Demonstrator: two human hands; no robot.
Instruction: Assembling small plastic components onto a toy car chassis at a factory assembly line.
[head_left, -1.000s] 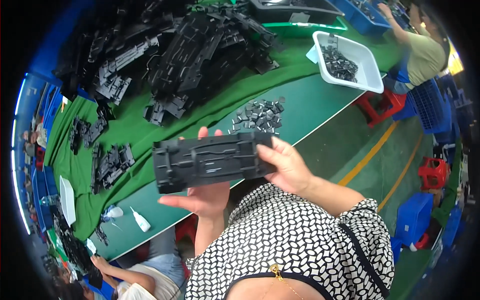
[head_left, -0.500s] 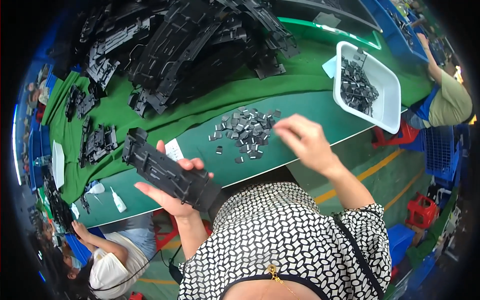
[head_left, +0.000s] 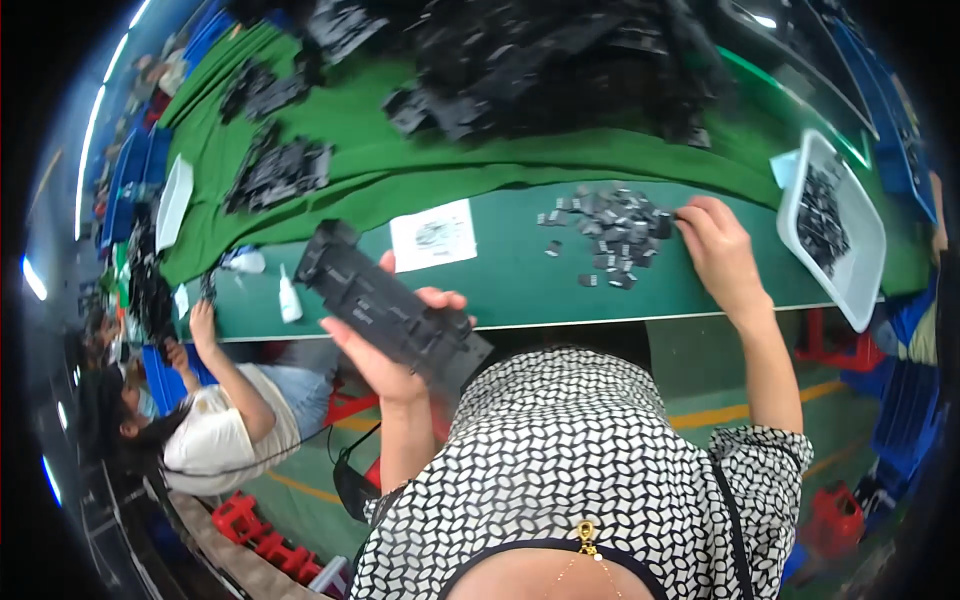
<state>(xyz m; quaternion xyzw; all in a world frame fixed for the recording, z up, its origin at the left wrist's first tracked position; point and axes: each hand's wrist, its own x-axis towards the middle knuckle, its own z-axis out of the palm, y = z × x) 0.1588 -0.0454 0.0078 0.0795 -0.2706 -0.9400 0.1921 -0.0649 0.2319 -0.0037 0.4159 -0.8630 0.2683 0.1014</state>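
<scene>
The left hand [head_left: 388, 374] squeezes a long black part [head_left: 372, 307]. The right hand [head_left: 725, 256] seems to be picking small pieces [head_left: 618, 213]; its finger pinch can't be told. Next likely needs gentle lifting.

a rumpled green cloth [head_left: 362, 178] lies beyond a white bottle [head_left: 289, 301].
</scene>
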